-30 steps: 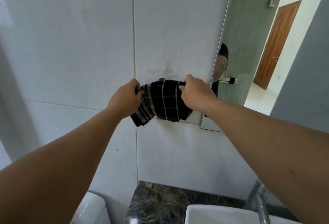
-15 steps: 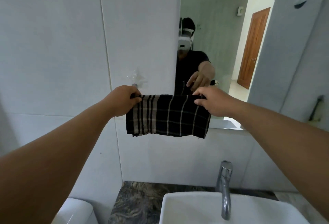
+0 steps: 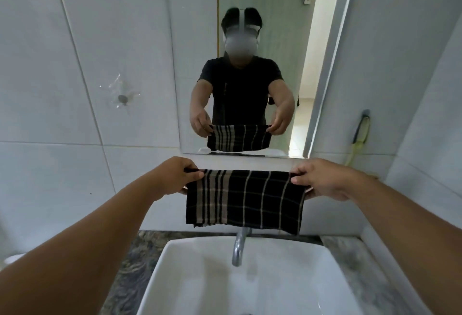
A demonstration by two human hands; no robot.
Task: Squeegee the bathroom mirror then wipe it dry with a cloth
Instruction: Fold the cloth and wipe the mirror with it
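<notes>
A black cloth with pale check lines hangs stretched between my two hands, in front of the wall just below the mirror. My left hand pinches its left top corner. My right hand pinches the right top corner. The cloth hangs over the tap and does not touch the glass. The mirror reflects a person holding the same cloth. A squeegee with a yellow-green handle hangs on the tiled wall to the right of the mirror.
A white basin with a chrome tap sits below on a dark marbled counter. A clear stick-on hook is on the left wall tile. A white toilet edge shows at far left.
My view has swung right from the wall hook to face the mirror. Both hands carried the cloth off the hook, spread it wide and lowered it over the basin.
</notes>
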